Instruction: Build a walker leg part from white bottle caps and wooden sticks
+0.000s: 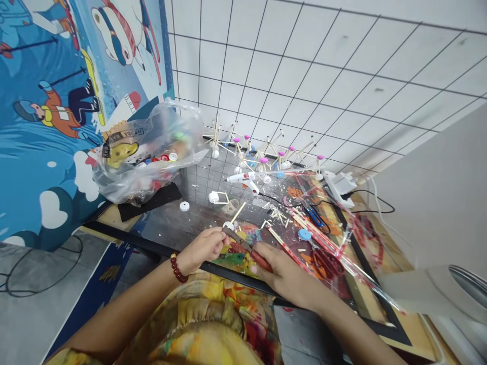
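Observation:
My right hand grips pliers with red handles, their dark jaws pointing left toward my left fingertips. My left hand, with a dark red bead bracelet at the wrist, is closed in a pinch by the jaw tips. What it pinches is hidden by the fingers. Just beyond the fingers is a white bottle cap with a thin wooden stick slanting up from it; I cannot tell if the hand touches it. Farther back lie a white cap with a stick frame and a loose white cap.
A white glue gun lies mid-table before several stick models with pink and white caps. On the left is a clear plastic bag of caps. Red scissors, wrapped stick bundles, a power strip and cords crowd the right.

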Tool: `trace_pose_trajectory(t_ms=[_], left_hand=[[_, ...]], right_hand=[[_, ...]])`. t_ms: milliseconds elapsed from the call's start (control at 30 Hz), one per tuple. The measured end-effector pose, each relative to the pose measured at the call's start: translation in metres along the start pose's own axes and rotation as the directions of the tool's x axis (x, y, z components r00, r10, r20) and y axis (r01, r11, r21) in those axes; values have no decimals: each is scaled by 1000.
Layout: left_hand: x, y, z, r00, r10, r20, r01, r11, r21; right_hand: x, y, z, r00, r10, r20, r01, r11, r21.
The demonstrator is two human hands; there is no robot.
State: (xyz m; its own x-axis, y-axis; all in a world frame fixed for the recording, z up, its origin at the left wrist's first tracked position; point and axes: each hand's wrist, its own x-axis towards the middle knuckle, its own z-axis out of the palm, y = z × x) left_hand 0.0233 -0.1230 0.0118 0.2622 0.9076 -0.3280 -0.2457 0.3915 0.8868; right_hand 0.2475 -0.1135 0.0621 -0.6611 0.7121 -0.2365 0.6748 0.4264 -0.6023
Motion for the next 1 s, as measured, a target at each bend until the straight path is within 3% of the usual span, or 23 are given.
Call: trace_pose_trajectory(t_ms=[233,433,833,1000], left_hand=[[-2,0,3,999,22,-38,-20,999,51],[-2,4,9,994,5,-108,1,999,51],[-3,7,11,1000,1,-4,-1,996,-89],[-5,10,4,995,-70,74,81,984,-160]], right_hand=[[2,3,2,1000,-16,16,16,1000,20],[2,1,5,994,13,-110,-28,990,-135],[5,2,6,991,-10,-132,-10,988,-155],[3,-1,1,993,-1,-117,-6,998,-57]])
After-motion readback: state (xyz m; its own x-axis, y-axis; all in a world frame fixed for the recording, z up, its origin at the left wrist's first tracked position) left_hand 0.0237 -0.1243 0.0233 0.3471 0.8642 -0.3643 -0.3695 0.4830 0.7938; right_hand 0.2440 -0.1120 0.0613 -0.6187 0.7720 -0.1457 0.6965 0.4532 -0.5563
